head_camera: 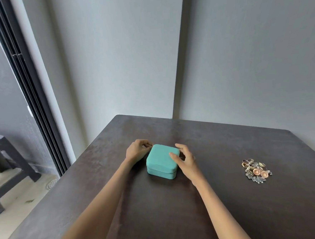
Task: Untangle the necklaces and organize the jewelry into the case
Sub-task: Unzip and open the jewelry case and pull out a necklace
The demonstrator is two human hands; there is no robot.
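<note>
A small teal zip-around jewelry case (160, 159) sits closed on the dark table (233, 198), near its middle. My left hand (136, 150) is at the case's far left corner and pinches a small gold zipper pull there. My right hand (185, 161) rests against the case's right side, thumb on the lid and fingers curved around the far right corner. A tangled heap of jewelry (256, 170), with rings, chains and two round copper-coloured pieces, lies on the table well to the right of both hands.
The table's far edge meets a grey wall (241, 57). To the left, past the table edge, a dark sliding-door frame (32, 94) and a dark bench (4, 158) stand over a light floor.
</note>
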